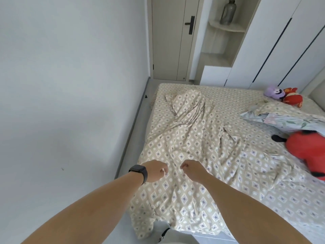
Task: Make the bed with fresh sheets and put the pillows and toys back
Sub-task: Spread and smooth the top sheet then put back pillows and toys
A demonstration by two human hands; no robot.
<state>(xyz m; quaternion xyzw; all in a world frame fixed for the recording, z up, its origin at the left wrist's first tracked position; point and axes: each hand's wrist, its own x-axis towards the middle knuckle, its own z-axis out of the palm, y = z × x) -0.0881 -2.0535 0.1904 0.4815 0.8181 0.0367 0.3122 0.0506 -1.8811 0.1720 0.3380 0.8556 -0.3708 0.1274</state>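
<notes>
Left hand point(156, 170) and right hand point(191, 169), fingers curled, each pinch the rumpled sheet point(190, 138) on the bed point(228, 95).

From the hands point(173, 170), the bed point(228, 95) toward 12 o'clock carries only a rumpled ridge of loose sheet point(188, 110). At 2 o'clock a pillow point(284, 118) and two small plush toys point(284, 95) block the way. At 3 o'clock lies a red plush toy point(306, 152). At 9 o'clock the wall point(70, 85) leaves a narrow floor strip point(135, 138).
</notes>
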